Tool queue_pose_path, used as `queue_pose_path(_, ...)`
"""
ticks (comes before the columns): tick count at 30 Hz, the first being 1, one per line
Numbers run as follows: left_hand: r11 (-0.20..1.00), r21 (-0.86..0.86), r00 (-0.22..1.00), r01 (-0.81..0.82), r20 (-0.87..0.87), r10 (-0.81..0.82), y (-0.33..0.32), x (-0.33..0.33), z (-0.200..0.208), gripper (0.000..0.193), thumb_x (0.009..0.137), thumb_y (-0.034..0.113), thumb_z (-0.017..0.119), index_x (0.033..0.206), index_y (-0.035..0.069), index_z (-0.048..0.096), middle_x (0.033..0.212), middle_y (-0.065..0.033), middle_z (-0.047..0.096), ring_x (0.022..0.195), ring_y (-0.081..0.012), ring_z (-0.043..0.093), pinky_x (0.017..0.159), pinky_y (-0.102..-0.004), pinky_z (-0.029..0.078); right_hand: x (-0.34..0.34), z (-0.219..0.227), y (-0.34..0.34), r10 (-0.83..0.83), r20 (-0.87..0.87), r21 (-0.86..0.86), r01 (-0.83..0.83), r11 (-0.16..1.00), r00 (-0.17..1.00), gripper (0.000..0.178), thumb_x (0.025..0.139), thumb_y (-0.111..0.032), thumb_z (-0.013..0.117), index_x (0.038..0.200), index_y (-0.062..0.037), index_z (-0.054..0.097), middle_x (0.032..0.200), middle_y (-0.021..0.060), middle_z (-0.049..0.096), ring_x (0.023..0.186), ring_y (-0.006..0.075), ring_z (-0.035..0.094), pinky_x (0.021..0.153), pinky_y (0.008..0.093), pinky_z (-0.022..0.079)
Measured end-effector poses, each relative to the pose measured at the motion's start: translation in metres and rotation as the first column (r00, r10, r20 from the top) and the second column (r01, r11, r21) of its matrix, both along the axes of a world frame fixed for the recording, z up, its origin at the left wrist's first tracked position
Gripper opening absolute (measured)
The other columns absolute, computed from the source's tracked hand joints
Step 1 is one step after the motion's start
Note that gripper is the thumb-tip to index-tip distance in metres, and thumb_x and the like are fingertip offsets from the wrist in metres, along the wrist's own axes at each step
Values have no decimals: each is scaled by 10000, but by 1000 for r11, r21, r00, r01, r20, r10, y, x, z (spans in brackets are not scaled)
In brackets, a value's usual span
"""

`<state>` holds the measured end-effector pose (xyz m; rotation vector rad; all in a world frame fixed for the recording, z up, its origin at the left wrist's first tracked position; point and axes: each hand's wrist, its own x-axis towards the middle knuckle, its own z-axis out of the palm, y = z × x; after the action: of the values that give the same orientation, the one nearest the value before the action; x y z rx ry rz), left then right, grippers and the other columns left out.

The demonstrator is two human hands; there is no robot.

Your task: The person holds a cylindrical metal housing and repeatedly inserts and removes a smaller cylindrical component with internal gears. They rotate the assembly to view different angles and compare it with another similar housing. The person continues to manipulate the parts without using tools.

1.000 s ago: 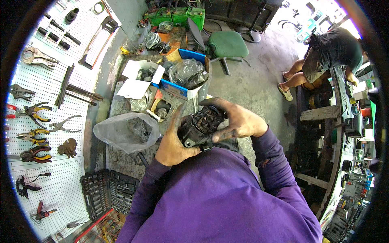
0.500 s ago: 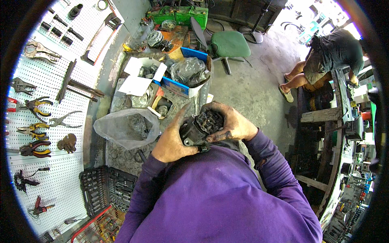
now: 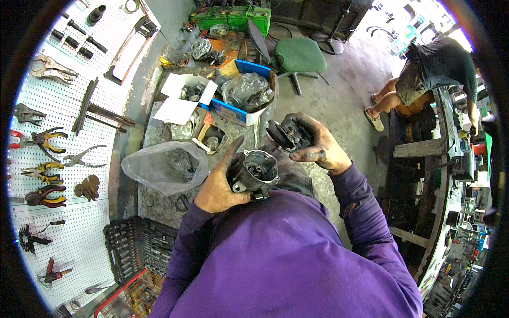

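My left hand (image 3: 216, 190) is wrapped around a grey metal motor housing (image 3: 259, 168), close to my body. The housing's round open end faces up, and a hub shows inside it. Up and to the right, my right hand (image 3: 324, 151) grips a dark round motor part (image 3: 289, 134) between thumb and fingers. That part is tilted and apart from the housing; its exact kind I cannot make out. Dark grime marks the fingers of both hands.
Left of my hands, a clear plastic bag (image 3: 159, 164), a blue cardboard box (image 3: 233, 112) and a white box (image 3: 177, 108) sit on the bench. Pliers hang on a pegboard (image 3: 79, 185). A green chair (image 3: 299, 55) stands beyond; a person (image 3: 440, 69) bends at the right-hand bench.
The dark round part has come off the housing. My right hand has carried it up and right, exposing the housing's open end, while my left hand still holds the housing.
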<state>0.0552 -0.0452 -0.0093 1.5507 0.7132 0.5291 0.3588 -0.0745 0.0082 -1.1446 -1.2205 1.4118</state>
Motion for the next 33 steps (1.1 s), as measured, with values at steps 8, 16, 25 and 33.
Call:
queue_pose_path(8,997,67,999,-45,-9,46,0,2,1,1390,591,373,1008,1666,23,199,1609,-233,425,1445,-337,496,1213,-453,387,-8,-26,-8,39,-468,-133,-114,985,883,987,655,-211,905,1519,-16,469,1437,113,610,1257,236,616,1051,372,525)
queue_pose_path(16,999,16,998,-50,49,49,-4,3,-3,1394,625,285,1004,1680,43,126,1497,-265,537,1366,-358,576,1171,-457,437,-22,-70,-16,-23,-915,-109,-191,975,404,1078,664,-571,896,1531,-102,459,1404,203,592,1101,352,599,719,397,503)
queue_pose_path(25,1000,-3,999,-25,34,25,-8,0,-8,1417,608,159,974,1700,119,72,1480,-262,540,1358,-351,578,1172,-453,441,-32,-75,-20,-73,-950,-138,-198,970,303,1069,725,-690,840,1554,-137,451,1453,209,578,1266,421,602,934,593,560)
queue_pose_path(33,999,-39,995,-36,90,39,-8,0,-21,1491,585,394,1033,1701,113,85,1503,-261,530,1375,-357,566,1165,-460,440,-35,-67,-16,-24,-985,-67,-256,964,170,926,905,-805,545,1530,-124,489,1424,261,596,1147,405,661,916,617,558)
